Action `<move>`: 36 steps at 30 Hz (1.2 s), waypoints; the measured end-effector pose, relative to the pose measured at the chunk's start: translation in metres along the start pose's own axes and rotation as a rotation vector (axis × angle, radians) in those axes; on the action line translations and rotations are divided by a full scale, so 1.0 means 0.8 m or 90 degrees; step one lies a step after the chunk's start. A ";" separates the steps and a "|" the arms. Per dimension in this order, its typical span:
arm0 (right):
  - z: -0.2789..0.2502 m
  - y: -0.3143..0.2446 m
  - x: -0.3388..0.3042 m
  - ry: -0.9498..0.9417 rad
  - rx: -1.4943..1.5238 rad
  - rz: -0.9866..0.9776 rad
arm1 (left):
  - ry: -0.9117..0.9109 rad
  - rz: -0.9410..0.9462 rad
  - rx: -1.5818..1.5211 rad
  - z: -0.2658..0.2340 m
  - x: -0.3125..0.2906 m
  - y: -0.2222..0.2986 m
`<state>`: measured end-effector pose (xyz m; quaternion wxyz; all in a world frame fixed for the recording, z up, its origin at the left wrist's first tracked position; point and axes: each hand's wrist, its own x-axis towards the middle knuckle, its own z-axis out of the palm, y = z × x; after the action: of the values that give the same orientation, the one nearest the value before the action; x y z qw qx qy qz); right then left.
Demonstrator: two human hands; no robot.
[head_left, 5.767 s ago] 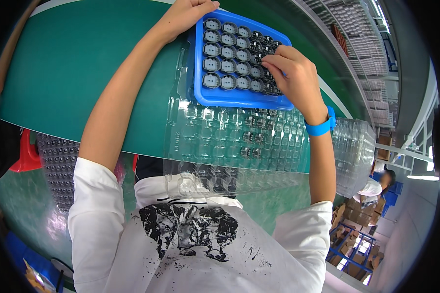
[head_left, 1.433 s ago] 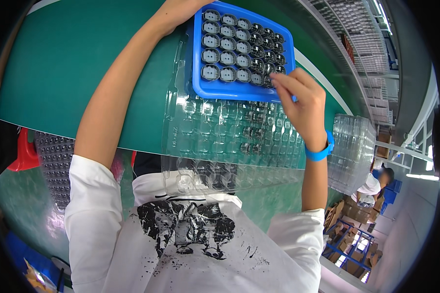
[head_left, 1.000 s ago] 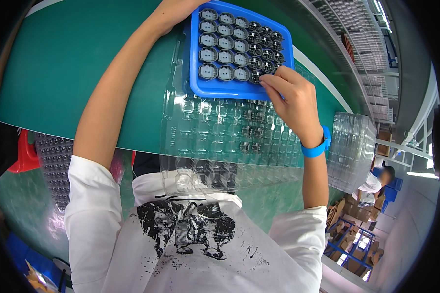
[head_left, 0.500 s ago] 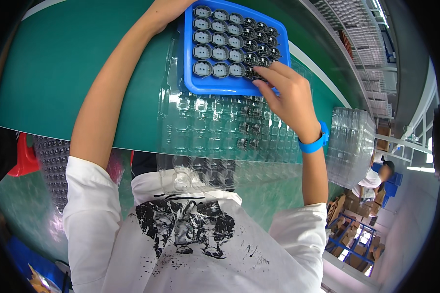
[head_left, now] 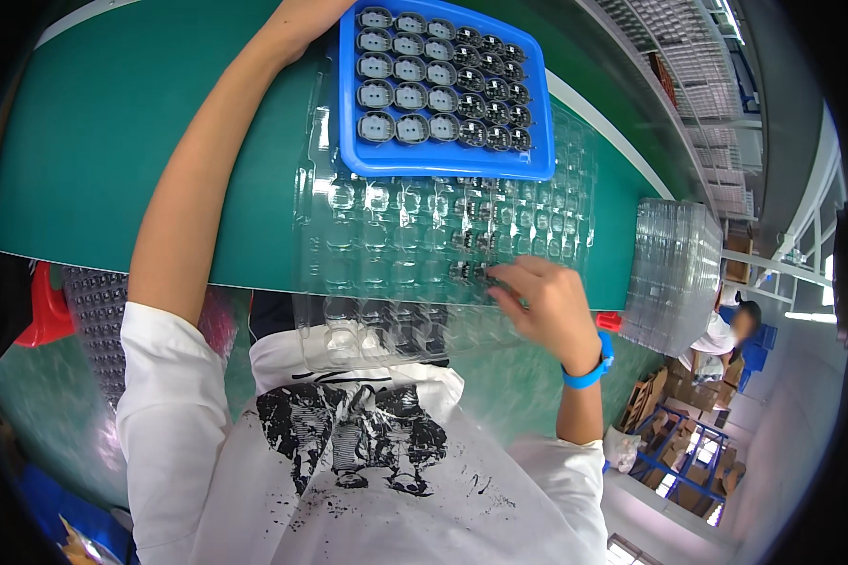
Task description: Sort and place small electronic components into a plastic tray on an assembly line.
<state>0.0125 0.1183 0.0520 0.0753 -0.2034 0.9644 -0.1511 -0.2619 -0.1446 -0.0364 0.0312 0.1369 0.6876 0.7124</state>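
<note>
A blue tray (head_left: 443,168) lies at the top of the picture. In it are rows of round grey parts with pale faces (head_left: 411,97) on the left and round black parts (head_left: 472,133) on the right. My left hand (head_left: 303,21) is by the tray's far left corner, its fingers cut off by the picture's edge. Under and nearer than the tray is a clear plastic blister tray (head_left: 377,235) with several small black parts (head_left: 461,270) in its pockets. My right hand (head_left: 548,306) is over it, thumb and forefinger pinching at one of these parts, which the fingertips partly hide.
The green work table (head_left: 85,188) ends at a front edge, and the clear tray juts past it toward my body. A tall stack of clear trays (head_left: 669,273) stands on the right. Red stools (head_left: 47,306) show below the table. Another person (head_left: 721,339) is far off at right.
My right hand has left the blue tray and come down toward me over the clear tray. The black parts at the blue tray's near right corner are now uncovered. My left hand stays put.
</note>
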 end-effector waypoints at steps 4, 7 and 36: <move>-0.005 -0.001 -0.007 0.000 -0.015 -0.012 | 0.002 0.010 -0.014 0.005 -0.001 0.002; -0.019 -0.009 -0.002 0.051 -0.028 0.013 | 0.007 0.001 -0.019 0.005 -0.003 0.003; -0.058 0.028 0.269 0.216 -0.259 -0.226 | -0.026 0.024 0.043 0.001 -0.001 -0.005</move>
<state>-0.2002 0.0608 0.0702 -0.1563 -0.3517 0.9230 0.0022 -0.2618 -0.1440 -0.0404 0.0269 0.1655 0.7077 0.6863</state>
